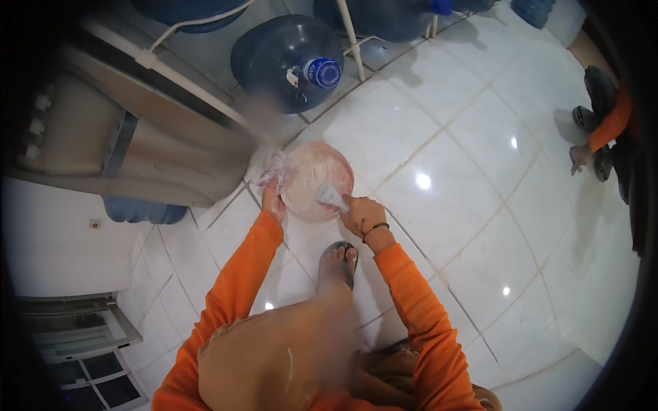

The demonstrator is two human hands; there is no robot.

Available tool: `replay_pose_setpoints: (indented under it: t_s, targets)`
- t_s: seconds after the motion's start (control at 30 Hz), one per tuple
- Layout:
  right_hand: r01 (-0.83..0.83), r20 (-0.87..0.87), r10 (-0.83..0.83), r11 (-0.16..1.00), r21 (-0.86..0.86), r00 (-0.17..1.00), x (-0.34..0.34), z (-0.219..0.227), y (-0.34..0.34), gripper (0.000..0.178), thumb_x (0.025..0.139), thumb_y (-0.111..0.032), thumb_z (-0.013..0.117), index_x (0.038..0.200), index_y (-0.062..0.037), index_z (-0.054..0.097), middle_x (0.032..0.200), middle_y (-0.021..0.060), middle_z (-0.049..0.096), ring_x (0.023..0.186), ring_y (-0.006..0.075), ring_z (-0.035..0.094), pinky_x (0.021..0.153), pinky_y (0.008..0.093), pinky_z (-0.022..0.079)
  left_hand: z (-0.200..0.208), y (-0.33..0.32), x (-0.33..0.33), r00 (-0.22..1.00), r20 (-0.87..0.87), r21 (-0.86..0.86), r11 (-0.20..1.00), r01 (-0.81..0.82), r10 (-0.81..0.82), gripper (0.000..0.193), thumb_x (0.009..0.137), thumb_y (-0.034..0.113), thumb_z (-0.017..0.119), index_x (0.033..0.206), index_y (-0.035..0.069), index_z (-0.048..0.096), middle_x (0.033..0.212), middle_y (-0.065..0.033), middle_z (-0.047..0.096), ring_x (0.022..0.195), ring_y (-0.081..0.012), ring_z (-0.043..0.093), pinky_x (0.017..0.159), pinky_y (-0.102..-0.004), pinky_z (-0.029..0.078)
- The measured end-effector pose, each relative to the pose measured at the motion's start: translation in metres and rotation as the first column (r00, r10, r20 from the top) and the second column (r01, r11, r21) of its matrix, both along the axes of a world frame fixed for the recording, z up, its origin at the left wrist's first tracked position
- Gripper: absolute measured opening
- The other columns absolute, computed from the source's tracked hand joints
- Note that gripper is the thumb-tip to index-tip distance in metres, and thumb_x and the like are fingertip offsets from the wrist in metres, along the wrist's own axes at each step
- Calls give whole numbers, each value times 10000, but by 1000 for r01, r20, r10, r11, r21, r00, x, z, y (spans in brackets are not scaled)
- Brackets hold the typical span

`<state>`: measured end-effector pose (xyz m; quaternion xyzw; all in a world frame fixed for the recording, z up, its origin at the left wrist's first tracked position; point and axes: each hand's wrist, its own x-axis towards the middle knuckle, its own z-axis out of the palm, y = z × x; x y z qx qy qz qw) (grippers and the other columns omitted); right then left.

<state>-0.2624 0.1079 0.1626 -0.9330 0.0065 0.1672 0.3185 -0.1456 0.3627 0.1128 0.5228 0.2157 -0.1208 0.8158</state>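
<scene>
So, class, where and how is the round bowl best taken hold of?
Probably by the left rim of the bowl, coming from the person's left: its edge is round, its open top shows pale material inside, and the left hand is at that side; the right hand crowds the lower right.

This seems a storeroom or shop for drinking water: large round blue plastic jugs (271, 61) lie sideways on a cream tubular metal rack (351, 38), over a glossy white tiled floor (456, 226), with a bulky brownish-grey metallic cabinet (195, 147) alongside
</scene>
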Motion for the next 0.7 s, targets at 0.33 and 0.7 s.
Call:
replay_pose_setpoints:
  t_s: [0.33, 0.7]
  targets:
    - [1, 159, -5, 1000, 27, 987, 8, -23, 21, 373, 930, -431, 627, 1162, -147, 690, 901, 155, 733, 840, 346, 720, 727, 469, 575, 1, -13, -7, 999, 45, 7, 1000, 14, -14, 456, 1037, 269, 491, 1412, 9, 487, 1373, -130, 605, 1263, -277, 589, 1105, -399, 449]
    - [-16, 258, -53, 967, 256, 965, 13, -25, -13, 470, 874, -414, 706, 1278, -175, 691, 1110, 126, 735, 1012, 333, 695, 870, 440, 558, 32, 47, -8, 958, 20, 248, 930, 271, -285, 475, 979, 230, 540, 1411, 35, 499, 1378, -104, 594, 1275, -252, 556, 1113, -479, 416]
